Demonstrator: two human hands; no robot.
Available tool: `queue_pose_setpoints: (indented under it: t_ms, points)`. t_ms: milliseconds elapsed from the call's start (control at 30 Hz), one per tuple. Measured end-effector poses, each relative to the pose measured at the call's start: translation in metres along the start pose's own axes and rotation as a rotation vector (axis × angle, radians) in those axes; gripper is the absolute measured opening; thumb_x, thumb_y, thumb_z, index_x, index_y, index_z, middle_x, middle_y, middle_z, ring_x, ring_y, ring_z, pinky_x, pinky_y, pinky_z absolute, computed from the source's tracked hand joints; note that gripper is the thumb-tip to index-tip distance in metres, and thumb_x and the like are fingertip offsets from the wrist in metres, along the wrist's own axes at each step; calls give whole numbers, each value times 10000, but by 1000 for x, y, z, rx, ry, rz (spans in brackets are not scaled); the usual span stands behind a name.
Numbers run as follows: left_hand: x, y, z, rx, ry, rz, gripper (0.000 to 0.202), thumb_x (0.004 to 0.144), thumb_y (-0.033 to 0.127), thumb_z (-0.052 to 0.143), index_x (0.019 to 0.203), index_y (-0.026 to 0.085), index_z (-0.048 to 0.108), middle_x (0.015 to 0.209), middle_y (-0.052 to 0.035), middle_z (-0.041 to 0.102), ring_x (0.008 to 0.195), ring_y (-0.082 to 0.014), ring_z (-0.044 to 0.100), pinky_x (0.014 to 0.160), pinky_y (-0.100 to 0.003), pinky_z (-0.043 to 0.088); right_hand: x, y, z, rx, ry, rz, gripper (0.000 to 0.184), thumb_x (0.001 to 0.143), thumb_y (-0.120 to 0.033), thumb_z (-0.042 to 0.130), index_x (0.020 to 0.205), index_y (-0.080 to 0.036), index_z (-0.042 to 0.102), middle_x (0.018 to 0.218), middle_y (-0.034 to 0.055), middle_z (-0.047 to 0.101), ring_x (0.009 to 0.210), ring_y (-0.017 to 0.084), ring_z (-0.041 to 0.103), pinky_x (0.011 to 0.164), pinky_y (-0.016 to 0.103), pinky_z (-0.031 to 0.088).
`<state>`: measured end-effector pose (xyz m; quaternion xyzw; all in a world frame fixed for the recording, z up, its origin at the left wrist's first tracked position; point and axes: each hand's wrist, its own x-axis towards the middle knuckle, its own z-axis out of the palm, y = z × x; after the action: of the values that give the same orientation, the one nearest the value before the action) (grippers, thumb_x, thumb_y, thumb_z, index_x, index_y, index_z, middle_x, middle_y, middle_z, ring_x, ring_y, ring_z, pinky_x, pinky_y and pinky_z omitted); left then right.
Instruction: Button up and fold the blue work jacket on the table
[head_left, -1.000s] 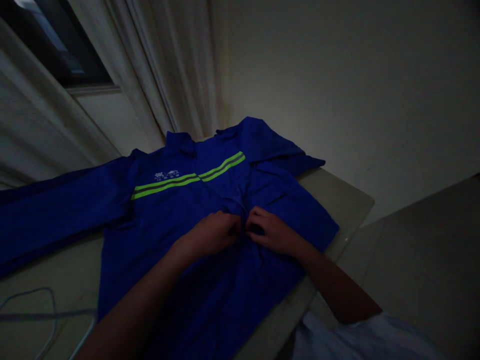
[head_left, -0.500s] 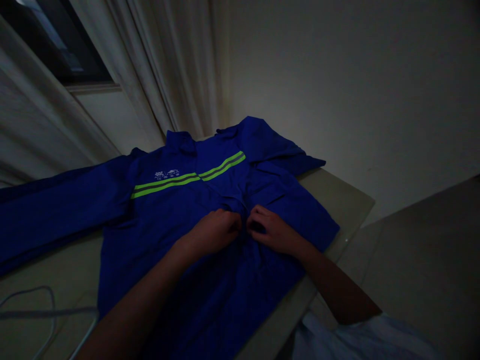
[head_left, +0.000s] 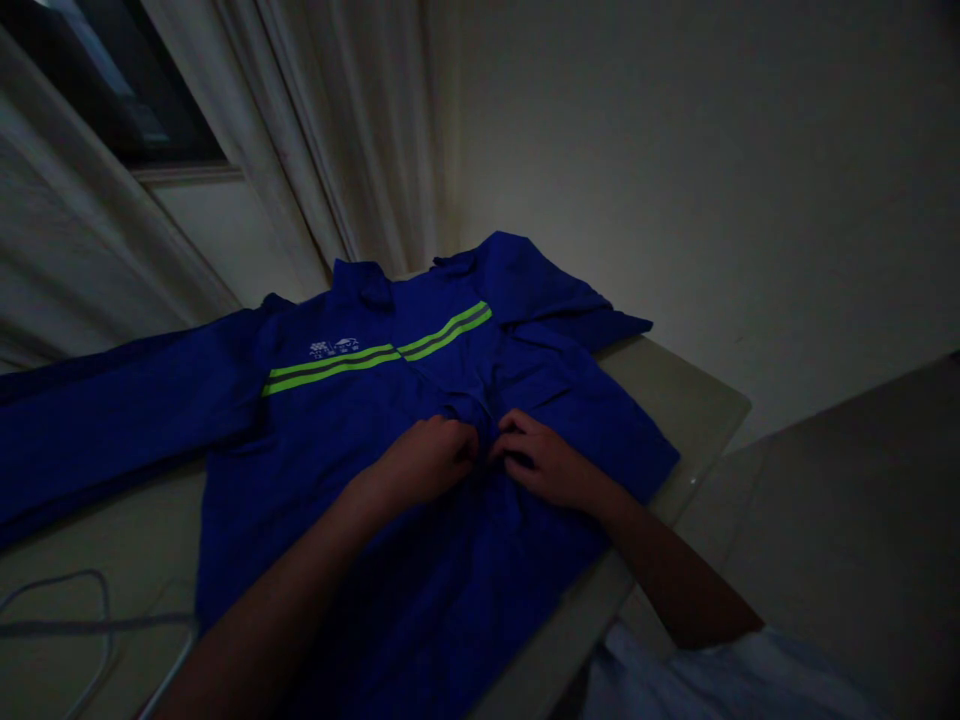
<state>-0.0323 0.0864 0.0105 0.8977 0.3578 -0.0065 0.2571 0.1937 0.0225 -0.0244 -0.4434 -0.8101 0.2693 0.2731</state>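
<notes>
A blue work jacket [head_left: 330, 440] with two lime-green reflective stripes [head_left: 375, 358] lies spread front-up on a pale table [head_left: 675, 400], collar toward the curtains. My left hand [head_left: 424, 462] and my right hand [head_left: 541, 462] meet at the jacket's front opening near mid-chest. Both have fingers curled, pinching the fabric edges of the placket together. What sits between the fingertips is too dark to make out. One sleeve stretches far left, the other is folded at the back right.
A pale cable [head_left: 82, 625] loops on the table at the lower left. Curtains [head_left: 315, 130] and a dark window [head_left: 112, 90] stand behind the table. A plain wall is at the right, and the floor [head_left: 840, 520] lies beyond the table's right edge.
My hands have drawn slightly closer together at the jacket's front opening. The jacket itself has hardly shifted.
</notes>
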Motion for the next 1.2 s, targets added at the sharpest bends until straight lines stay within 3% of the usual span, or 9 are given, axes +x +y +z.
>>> queue_pose_setpoints:
  t_ms: [167,300,567,667,733,833,933,1033,1200]
  points:
    - [-1,0,-1,-31,-44,18,166,844,174,646,955,243,749,954,-26,789,851,-208,719,676,-275,452,0,1,1,12,-6,25,195,873,-137,784,1049,-202,730,1131,58,560,1079,198,607,968,319,502]
    - [0,0,0,-23,-81,43,204,848,167,627,962,267,763,978,-17,793,884,-211,728,721,-284,469,1,3,2,15,-34,29,193,886,-131,772,1055,-212,729,1116,51,569,1069,193,613,974,320,502]
    - [-2,11,6,130,-90,26,196,906,202,563,873,257,749,882,-69,763,843,-263,727,676,-318,473,1,4,2,20,-81,45,151,897,-112,738,1009,-212,749,1111,45,575,1029,183,622,950,313,508]
    - [-3,12,9,120,-95,13,163,901,218,586,939,264,738,920,-68,764,874,-270,727,708,-329,500,2,2,1,39,-93,35,167,895,-98,722,1019,-208,742,1123,48,577,1024,181,624,938,305,510]
    - [-3,11,9,92,-104,-12,131,878,287,667,993,264,728,974,-67,768,923,-286,727,737,-342,514,2,1,0,44,-95,38,185,885,-115,747,1042,-211,740,1141,50,578,1040,186,624,950,310,506]
    - [-5,13,7,144,-101,-127,299,832,479,763,990,228,722,1006,-117,758,973,-346,722,753,-383,527,1,2,1,40,-106,40,264,834,-168,836,1075,-210,736,1150,49,577,1062,195,618,959,316,500]
    - [-8,17,3,226,-106,-216,385,824,563,760,959,204,729,1005,-159,749,987,-372,720,769,-404,530,1,5,2,3,-106,30,192,852,-164,823,1023,-198,744,1096,44,580,1009,185,622,909,302,500]
    - [-8,15,2,179,-148,-154,309,814,478,787,1007,243,732,1009,-106,761,953,-328,725,749,-370,518,0,5,0,-33,-97,12,81,921,-139,737,981,-193,733,1055,46,582,981,181,618,884,298,493]
    - [0,3,9,-31,-111,2,223,794,318,803,996,264,728,974,-16,779,883,-232,719,676,-288,462,1,2,-8,-28,-40,22,84,914,-111,704,953,-184,700,1022,43,575,941,176,609,865,300,484]
